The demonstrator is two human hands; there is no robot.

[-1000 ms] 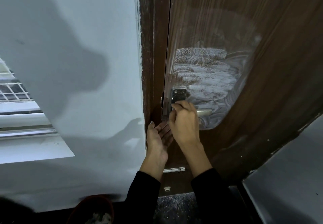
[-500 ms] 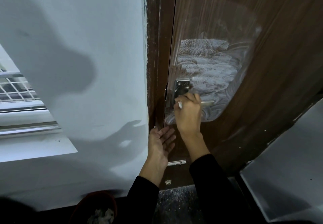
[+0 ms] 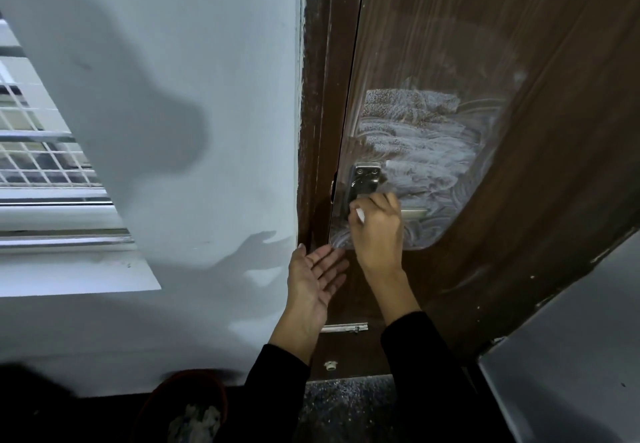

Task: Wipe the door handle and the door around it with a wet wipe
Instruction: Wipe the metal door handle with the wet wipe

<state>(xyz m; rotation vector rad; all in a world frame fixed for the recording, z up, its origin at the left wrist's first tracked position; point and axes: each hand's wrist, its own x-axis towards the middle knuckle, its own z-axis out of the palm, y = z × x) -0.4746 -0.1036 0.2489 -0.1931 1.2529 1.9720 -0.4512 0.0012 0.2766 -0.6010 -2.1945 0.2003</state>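
Brown door [image 3: 519,62] fills your view, streaked pale around the metal handle [image 3: 364,183] — your right hand [image 3: 377,224] curls over it, pinching a white wipe [image 3: 361,215]. Your left hand [image 3: 317,278] hangs just below, palm up, fingers relaxed and straight.

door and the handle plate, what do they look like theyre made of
Door: looks like dark brown wood or wood-look laminate, going by its straight grain lines; which one is unclear. Handle plate: seemingly bare metal, silvery and shiny, with visible screw heads.
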